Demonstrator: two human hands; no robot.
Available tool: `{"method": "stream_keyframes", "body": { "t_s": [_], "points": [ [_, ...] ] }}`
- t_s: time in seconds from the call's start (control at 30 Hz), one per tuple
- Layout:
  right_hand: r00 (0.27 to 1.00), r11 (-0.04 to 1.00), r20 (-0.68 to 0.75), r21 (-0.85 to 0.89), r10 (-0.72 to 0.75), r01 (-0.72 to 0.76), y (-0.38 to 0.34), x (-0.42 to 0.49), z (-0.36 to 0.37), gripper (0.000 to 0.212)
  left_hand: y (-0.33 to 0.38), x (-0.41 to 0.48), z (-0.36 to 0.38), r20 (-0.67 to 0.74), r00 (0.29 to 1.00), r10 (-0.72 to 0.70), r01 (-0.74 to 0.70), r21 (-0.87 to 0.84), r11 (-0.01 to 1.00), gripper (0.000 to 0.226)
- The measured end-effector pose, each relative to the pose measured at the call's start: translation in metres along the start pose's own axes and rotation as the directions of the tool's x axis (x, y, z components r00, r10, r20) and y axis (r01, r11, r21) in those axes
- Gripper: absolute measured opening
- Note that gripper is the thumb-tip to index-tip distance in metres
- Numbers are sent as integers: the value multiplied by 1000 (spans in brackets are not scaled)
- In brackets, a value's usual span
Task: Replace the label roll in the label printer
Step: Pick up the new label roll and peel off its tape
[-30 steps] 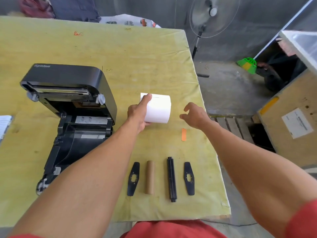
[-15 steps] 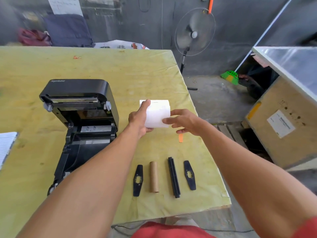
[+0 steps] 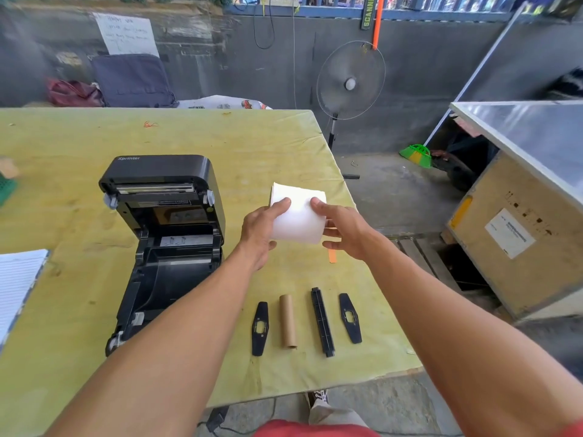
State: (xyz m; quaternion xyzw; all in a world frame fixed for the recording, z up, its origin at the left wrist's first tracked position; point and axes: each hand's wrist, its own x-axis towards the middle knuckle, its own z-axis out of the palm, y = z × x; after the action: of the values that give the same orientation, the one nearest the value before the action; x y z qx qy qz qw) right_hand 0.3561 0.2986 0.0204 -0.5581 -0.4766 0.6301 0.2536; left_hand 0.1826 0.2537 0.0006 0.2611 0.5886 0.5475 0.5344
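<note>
A white label roll (image 3: 298, 217) is held above the yellow table (image 3: 79, 184), between my left hand (image 3: 260, 233) on its left end and my right hand (image 3: 342, 230) on its right end. To the left stands the black label printer (image 3: 164, 234) with its lid raised and its roll bay bare. Near the table's front edge lie a black side guide (image 3: 260, 328), an empty brown cardboard core (image 3: 288, 321), a black spindle (image 3: 322, 321) and a second black side guide (image 3: 350, 318), side by side.
A small orange strip (image 3: 332, 256) lies under my right hand. A lined notepad (image 3: 15, 285) sits at the table's left edge. A standing fan (image 3: 350, 80) and a wooden crate (image 3: 517, 244) are off the table's right side, beyond its edge.
My right hand moved in and took the roll's right end. Both hands have lifted the roll off the table. The camera has tilted up.
</note>
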Motion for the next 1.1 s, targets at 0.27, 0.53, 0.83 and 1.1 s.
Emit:
{"method": "stream_keyframes", "body": {
  "t_s": [0.27,0.53,0.83,1.1],
  "points": [
    [994,994,-72,-77,-83,77,-4,-3,-5,63,-18,2,9,-111,992,-58,23,-298,954,30],
    [985,662,-134,-730,108,-172,65,24,-30,25,-6,22,9,-147,985,-94,44,-314,948,30],
    [970,551,55,-830,237,-87,93,35,1,50,-13,47,29,-232,959,-164,96,-281,955,31],
    [949,497,99,-865,301,-67,95,40,6,25,-16,61,34,-253,945,-210,134,-287,949,37]
  ]
}}
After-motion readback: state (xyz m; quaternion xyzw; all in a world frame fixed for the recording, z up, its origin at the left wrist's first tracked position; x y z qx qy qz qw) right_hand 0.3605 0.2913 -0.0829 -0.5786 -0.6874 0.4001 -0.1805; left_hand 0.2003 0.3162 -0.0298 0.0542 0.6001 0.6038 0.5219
